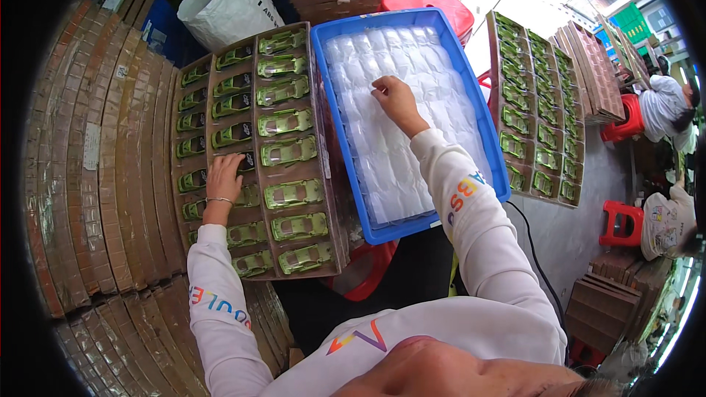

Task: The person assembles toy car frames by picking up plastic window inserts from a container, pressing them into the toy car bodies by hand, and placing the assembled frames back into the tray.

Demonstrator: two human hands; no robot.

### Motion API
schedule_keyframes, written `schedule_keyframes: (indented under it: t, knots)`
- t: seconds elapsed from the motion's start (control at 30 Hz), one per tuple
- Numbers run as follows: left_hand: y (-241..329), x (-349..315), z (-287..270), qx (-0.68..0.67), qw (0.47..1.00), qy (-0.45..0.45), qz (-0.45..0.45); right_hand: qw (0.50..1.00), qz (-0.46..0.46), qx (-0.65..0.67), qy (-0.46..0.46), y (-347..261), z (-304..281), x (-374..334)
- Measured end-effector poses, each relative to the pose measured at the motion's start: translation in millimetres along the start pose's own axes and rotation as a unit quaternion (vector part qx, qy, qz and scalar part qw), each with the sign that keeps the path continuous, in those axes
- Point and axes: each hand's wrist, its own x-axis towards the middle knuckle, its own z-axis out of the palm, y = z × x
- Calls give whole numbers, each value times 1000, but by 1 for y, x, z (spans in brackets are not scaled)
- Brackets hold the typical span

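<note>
Head view: left hand [223, 180], fingers narrow, reached a black piece [248, 161] among green cars [292, 152] in the brown tray [327, 176], light touch seemingly best; right hand [398, 101] curled above white packets [382, 169] in the blue tub [468, 99], either grip too obscured to tell.

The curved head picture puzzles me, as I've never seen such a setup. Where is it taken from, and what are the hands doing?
There's no machine: a wide camera on the person's head looks down, and its lens bends straight edges. The bare hands are that person's own. The left hand is at a brown tray holding rows of small green cars; whether it grips one is hidden. The right hand is over white packets in a blue bin, with nothing clearly visible in its fingers.
</note>
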Motion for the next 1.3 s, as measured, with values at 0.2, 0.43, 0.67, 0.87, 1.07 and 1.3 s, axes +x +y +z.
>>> schedule_keyframes:
  t: [0.2, 0.43, 0.67, 0.87, 1.07, 1.3]
  knots:
    - [-11, 3, -4, 48, 996, -47, 55, 964, -56, -245, -84, -47, 34, -21]
    - [-18, 5, 4, 52, 998, 25, 20, 952, -14, -301, -45, -59, 44, -42]
    - [-27, -7, 8, 53, 996, 69, 32, 964, 43, -261, -20, -59, 52, -42]
    - [-31, -27, -7, -104, 970, 203, -81, 995, 52, -86, -11, -47, 50, -36]
    - [-26, -42, 1, -453, 817, 257, -247, 851, 240, 456, -104, -56, 33, -37]
    - [110, -47, -6, -951, 280, 95, -91, 811, 173, 534, -166, -84, 7, -80]
